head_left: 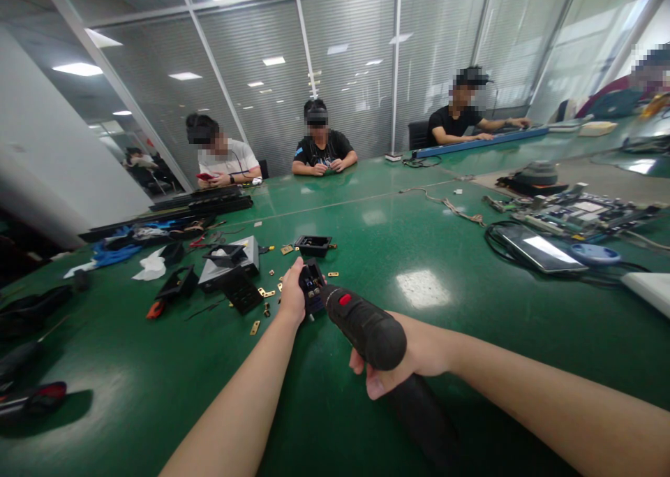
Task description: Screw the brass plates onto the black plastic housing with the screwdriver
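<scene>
On the green table (450, 253) right in front of you, your left hand (292, 297) pins a small black part (312, 281) down against the surface, fingers closed around its near side so it cannot twist. Your right hand (413, 355) is wrapped tight around the grip of a black electric screwdriver (361, 323), with the thumb underneath and the red switch facing up. The tool's nose points away from you and meets the part's open top, where small blue and metal fittings show; the bit itself is too small to make out. You hold the driver low and nearly flat, which keeps its tip lined up with the part while your left hand takes the turning force.

Just left of the part lie loose brass pieces (266, 293) scattered within easy reach, near a dark ribbed block (242, 293). Beyond it sits an open black tray (313, 244), and farther left a grey box (233, 260) with black shells around it. A tablet (539, 248) ringed by cable and a circuit board (581, 211) lie well off to your right, apart from the work. Three other people sit at the far edge of the table, their hands busy with their own things.
</scene>
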A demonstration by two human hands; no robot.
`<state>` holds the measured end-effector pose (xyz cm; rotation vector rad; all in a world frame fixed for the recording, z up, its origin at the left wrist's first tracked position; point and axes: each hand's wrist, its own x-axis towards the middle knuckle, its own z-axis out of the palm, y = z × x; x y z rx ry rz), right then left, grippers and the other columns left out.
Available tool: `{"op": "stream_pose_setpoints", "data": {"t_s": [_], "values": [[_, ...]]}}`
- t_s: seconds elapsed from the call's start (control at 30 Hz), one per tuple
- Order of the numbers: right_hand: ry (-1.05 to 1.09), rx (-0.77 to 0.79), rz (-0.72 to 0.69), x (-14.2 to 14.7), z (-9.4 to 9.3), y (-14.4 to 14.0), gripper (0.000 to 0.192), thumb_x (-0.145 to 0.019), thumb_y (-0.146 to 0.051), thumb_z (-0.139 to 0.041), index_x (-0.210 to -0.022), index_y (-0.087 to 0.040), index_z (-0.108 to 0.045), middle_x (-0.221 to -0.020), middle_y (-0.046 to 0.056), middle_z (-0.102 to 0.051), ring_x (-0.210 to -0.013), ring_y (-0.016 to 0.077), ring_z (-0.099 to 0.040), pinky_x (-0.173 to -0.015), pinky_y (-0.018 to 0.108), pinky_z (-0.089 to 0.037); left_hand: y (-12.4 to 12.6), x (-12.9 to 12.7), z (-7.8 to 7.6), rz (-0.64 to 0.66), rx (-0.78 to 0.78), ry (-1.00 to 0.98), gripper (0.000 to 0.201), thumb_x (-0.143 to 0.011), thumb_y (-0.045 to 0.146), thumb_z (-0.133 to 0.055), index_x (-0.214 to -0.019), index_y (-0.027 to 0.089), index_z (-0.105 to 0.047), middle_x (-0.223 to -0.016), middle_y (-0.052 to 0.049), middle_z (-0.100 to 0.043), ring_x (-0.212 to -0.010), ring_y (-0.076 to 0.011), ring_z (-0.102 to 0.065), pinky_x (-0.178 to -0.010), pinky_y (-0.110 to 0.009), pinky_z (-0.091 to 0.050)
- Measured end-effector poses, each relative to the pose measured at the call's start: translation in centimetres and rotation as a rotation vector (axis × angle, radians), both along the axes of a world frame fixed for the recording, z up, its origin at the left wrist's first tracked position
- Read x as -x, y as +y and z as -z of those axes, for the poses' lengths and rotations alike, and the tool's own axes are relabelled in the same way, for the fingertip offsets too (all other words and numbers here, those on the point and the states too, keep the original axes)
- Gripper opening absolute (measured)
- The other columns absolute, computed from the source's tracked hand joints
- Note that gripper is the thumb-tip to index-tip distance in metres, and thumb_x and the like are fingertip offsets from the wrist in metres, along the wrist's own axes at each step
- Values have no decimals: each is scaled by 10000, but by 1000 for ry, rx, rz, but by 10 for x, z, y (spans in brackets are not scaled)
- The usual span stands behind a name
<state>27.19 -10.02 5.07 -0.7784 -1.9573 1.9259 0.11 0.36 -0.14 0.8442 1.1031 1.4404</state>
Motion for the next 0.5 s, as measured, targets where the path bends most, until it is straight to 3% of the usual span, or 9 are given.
{"op": "stream_pose_setpoints", "data": {"t_s": [0.5], "values": [[-12,-9,-1,-1,1,-1,644,-599,-562,-1217,-913,-190,-795,-919,17,-763,-895,240,-740,-815,360,-623,1,0,2,-12,11,-5,676,-833,864,-903,-970,228,-720,-796,-90,-812,-698,-273,-801,-665,-375,-655]]}}
